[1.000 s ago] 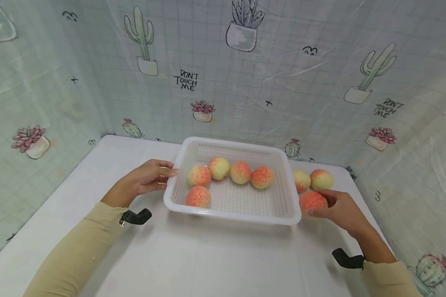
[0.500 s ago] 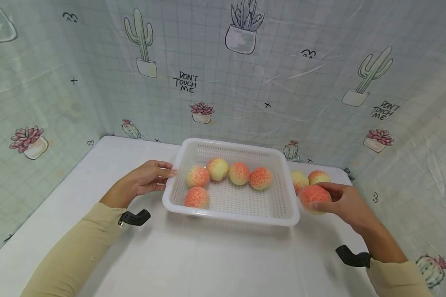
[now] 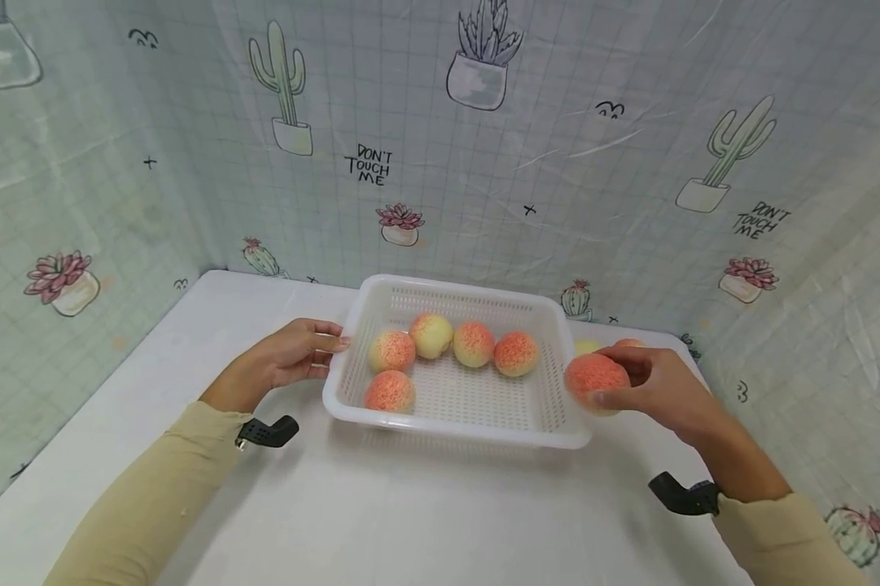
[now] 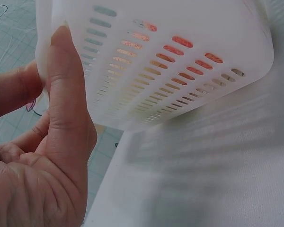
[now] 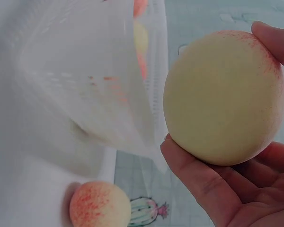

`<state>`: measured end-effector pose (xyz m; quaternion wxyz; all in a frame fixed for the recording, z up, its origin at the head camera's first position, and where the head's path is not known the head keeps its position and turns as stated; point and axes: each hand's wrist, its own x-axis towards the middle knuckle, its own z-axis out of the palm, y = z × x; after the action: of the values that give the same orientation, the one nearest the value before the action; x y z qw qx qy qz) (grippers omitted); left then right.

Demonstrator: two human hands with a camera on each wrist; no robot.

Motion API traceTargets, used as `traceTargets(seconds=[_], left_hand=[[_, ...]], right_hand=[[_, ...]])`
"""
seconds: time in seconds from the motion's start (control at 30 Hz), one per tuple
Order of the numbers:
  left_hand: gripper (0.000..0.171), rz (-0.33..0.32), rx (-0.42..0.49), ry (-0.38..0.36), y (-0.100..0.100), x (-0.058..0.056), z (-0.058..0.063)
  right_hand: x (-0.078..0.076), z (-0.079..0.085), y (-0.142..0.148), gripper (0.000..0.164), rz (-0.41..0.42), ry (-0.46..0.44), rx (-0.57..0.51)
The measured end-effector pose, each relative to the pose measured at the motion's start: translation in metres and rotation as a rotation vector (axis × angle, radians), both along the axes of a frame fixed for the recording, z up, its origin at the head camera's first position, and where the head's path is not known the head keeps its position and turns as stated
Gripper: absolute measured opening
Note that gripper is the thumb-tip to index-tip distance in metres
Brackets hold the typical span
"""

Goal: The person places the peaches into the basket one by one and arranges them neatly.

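Note:
A white plastic basket point(image 3: 469, 431) with slotted walls holds several red-and-yellow peaches, among them one peach point(image 3: 390, 392) at its near left corner. My left hand point(image 3: 293, 354) pinches the basket's left rim; in the left wrist view the thumb point(image 4: 66, 90) lies along the outer wall. Between thumb and fingers, my right hand point(image 3: 667, 391) grips another peach point(image 3: 595, 381) in the air at the basket's right rim. Its pale yellow underside faces the right wrist view, where the fingers curl round its edges.
Behind my right hand, two more peaches lie on the white table point(image 3: 425, 521), mostly hidden in the head view; one loose peach point(image 5: 99, 204) shows in the right wrist view. A cactus-print sheet point(image 3: 440, 179) hangs behind and beside the table.
My right hand has lifted the peach off the table and carried it left to the basket's right rim. The left hand has stayed at the left rim.

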<state>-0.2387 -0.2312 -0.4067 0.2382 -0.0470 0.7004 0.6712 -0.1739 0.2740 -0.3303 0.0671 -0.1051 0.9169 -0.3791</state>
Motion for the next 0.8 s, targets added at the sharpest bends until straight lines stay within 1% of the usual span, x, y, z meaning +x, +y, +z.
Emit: traceTargets(seconds=[0.13,0.23,0.4,0.53,0.63,0.8], left_hand=[[0.051,-0.004,0.010,-0.008,0.000,0.000,0.001],[0.047,-0.022,0.028,-0.001,-0.001,0.000,0.001],[0.039,-0.044,0.052,0.014,-0.003,-0.001,0.001],[0.036,-0.031,0.052,0.018,-0.003,-0.004,0.000],[0.037,-0.037,0.052,0.018,-0.003,-0.004,0.000],[0.039,-0.039,0.051,0.012,-0.003,-0.002,-0.001]], right_hand=[[-0.003,0.003,-0.011,0.064,0.041,-0.009,-0.028],[-0.006,0.005,-0.020,0.066,0.062,-0.036,-0.045],[-0.013,0.010,-0.038,0.071,0.080,-0.074,-0.010],[-0.019,0.014,-0.049,0.072,0.111,-0.090,0.007],[-0.022,0.014,-0.057,0.071,0.142,-0.099,0.005],[-0.028,0.013,-0.070,0.075,0.177,-0.110,0.021]])
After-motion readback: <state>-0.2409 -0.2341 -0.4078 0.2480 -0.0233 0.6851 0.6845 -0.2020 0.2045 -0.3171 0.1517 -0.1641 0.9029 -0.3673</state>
